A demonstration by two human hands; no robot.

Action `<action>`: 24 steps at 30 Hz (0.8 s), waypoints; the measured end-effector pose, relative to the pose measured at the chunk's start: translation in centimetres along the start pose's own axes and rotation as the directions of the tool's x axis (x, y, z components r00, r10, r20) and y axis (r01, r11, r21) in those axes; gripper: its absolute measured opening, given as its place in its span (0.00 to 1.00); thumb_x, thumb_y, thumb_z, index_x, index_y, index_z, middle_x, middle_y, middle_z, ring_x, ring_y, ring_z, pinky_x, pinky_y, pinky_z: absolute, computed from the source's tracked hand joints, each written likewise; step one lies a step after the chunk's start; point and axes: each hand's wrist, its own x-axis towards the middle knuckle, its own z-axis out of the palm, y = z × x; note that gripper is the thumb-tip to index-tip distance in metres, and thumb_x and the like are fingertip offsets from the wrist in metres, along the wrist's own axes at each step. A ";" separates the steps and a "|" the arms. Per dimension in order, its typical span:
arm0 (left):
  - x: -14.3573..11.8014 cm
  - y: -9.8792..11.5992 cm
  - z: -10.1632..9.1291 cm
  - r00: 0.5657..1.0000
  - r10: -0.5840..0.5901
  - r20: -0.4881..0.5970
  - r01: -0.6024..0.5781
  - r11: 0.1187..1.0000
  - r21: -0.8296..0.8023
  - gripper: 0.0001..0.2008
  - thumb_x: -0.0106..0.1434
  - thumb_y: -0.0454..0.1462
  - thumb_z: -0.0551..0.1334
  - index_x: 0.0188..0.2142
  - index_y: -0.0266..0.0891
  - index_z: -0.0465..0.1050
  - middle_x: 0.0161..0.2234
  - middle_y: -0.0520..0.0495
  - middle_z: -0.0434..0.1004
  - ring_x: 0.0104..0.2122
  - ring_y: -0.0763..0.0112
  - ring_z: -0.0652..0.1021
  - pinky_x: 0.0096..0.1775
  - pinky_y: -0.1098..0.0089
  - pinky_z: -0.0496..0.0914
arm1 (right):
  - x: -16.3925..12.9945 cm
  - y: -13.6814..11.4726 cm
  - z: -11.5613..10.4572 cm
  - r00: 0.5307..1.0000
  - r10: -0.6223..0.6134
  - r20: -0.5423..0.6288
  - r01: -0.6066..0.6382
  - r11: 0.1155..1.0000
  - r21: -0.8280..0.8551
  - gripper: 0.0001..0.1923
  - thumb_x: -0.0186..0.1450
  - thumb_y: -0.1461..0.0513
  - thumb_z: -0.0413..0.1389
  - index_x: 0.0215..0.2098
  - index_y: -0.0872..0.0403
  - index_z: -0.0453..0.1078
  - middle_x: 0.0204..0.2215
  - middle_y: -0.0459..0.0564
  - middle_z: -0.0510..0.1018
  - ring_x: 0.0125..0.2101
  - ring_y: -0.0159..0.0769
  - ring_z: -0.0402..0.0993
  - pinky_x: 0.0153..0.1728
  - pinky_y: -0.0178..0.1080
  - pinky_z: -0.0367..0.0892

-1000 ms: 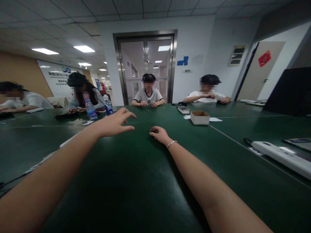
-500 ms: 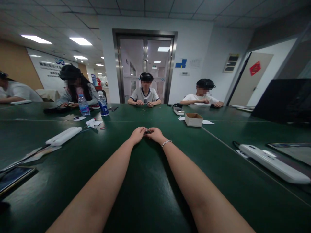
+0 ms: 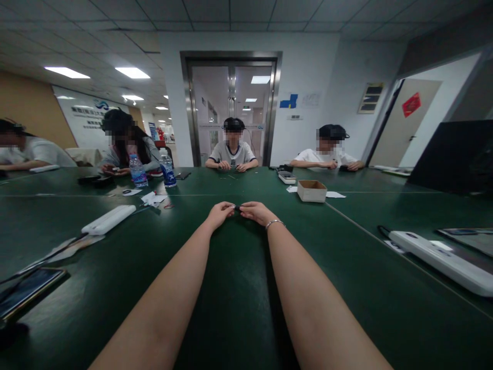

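So the thing in play is a tiny dark object (image 3: pixel 236 207), really small, blackish, and honestly too little to make out any shape or detail from this far. It sits right where the two hands meet, out at arm's length over the middle of the green bench (image 3: pixel 239 318).

The left hand (image 3: pixel 220 213) comes in from the left with the fingers curled in, tips pinched on the left end of the small object. The right hand (image 3: pixel 257 211) mirrors it from the other side, fingers bent and closed on the right end, with a thin silver bracelet (image 3: pixel 273 223) on that wrist. Both hands touch the object and nearly touch each other, so it's sandwiched between the fingertips. Whether it rests on the bench or is lifted just off it, I can't tell.

Stuff around: a small cardboard box (image 3: pixel 311 190) beyond the right hand, well apart from it. A white power strip (image 3: pixel 109 220) off to the left, two water bottles (image 3: pixel 138 171) further back on that side, another white power strip (image 3: pixel 439 254) far right. Other people sit along the far edge of the bench, busy with their own hands.
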 end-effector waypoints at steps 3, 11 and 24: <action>-0.2 0.2 -0.1 1.000 -0.004 0.019 0.004 1.000 -0.018 0.10 0.53 0.35 0.62 0.35 0.33 0.71 0.29 0.46 0.74 0.30 0.73 0.74 0.36 0.69 0.68 | -0.1 0.4 -0.2 0.996 -0.083 -0.008 0.083 0.996 0.010 0.05 0.58 0.73 0.57 0.32 0.63 0.67 0.22 0.49 0.73 0.20 0.25 0.72 0.22 0.24 0.70; -0.4 0.1 -0.5 0.997 0.027 0.070 -0.032 0.997 0.073 0.11 0.54 0.37 0.61 0.36 0.33 0.71 0.26 0.46 0.73 0.28 0.73 0.73 0.33 0.70 0.67 | -0.7 0.4 0.2 0.992 -0.125 -0.020 0.123 0.988 -0.094 0.02 0.60 0.70 0.56 0.30 0.63 0.66 0.18 0.48 0.72 0.17 0.24 0.70 0.19 0.23 0.67; -0.8 0.8 -0.5 0.996 0.049 0.078 -0.063 0.980 0.190 0.09 0.55 0.37 0.58 0.33 0.33 0.71 0.23 0.49 0.71 0.23 0.76 0.70 0.29 0.73 0.64 | 0.0 0.7 -0.1 0.991 -0.131 0.030 0.134 0.985 -0.105 0.03 0.61 0.69 0.55 0.29 0.62 0.66 0.17 0.48 0.72 0.17 0.24 0.69 0.19 0.23 0.67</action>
